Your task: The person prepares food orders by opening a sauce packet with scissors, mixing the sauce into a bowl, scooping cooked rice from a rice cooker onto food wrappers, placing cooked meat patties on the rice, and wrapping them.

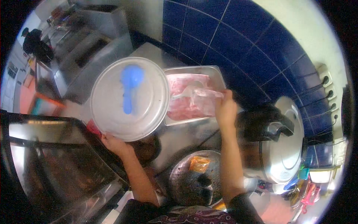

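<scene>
My left hand (pixel 112 141) is gripping the round metal lid with the blue knob (pixel 129 98), already lifted; my right hand (pixel 225 108) is pinching the clear plastic bag (pixel 203 100) over the steel tray of pink meat (pixel 186 98) at the counter's back edge, not yet emptied.

The round metal lid (pixel 128 99) hides the pot under it and part of the left hand (pixel 113 143). The right hand (pixel 225 110) fingertips are blurred against the clear plastic (pixel 203 99). The distant person (pixel 35 44) is too small to make out.

Matt metal lid (pixel 130 99) w/ blue plastic knob (pixel 131 80); shiny steel tray (pixel 214 72)
</scene>
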### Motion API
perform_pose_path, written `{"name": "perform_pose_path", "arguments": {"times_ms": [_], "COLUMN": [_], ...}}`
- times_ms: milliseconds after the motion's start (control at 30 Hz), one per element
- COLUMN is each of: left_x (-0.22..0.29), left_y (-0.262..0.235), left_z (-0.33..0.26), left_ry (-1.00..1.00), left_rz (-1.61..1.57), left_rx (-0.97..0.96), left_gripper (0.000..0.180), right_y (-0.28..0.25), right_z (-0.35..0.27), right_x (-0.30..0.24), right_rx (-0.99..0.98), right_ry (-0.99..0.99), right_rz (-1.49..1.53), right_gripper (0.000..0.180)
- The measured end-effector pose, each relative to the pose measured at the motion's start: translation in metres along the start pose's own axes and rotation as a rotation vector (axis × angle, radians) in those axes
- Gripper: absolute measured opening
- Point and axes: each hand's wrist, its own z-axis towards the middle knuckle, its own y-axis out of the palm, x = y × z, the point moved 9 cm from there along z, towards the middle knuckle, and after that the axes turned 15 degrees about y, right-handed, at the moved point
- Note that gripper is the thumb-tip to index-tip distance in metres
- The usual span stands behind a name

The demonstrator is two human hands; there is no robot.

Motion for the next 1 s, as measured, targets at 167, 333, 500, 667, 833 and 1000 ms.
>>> {"name": "perform_pose_path", "arguments": {"times_ms": [167,333,500,667,833,1000], "left_x": [-0.023,-0.012,-0.003,-0.001,0.018,0.019], "left_y": [0.041,0.052,0.022,0.008,-0.024,-0.031], "left_z": [-0.028,-0.057,-0.015,0.002,0.032,0.036], "left_ry": [-0.019,-0.021,0.034,0.07,0.113,0.099], "left_rz": [0.055,0.021,-0.088,-0.03,-0.034,-0.009], "left_rx": [-0.189,-0.163,-0.11,-0.007,0.088,0.1], "left_gripper": [0.035,0.034,0.036,0.036,0.039,0.038], "right_y": [-0.069,-0.07,0.001,0.186,0.175,0.214], "right_z": [-0.038,-0.029,-0.012,0.009,0.052,0.014], "right_x": [0.003,0.005,-0.031,0.033,-0.061,-0.095], "right_rx": [0.138,0.202,0.035,-0.984,-0.446,-0.677], "right_ry": [0.112,0.012,-0.228,-0.515,-0.179,-0.201], "right_rz": [0.187,0.077,-0.093,-0.271,-0.114,-0.098], "right_gripper": [0.031,0.032,0.037,0.035,0.038,0.033]}}
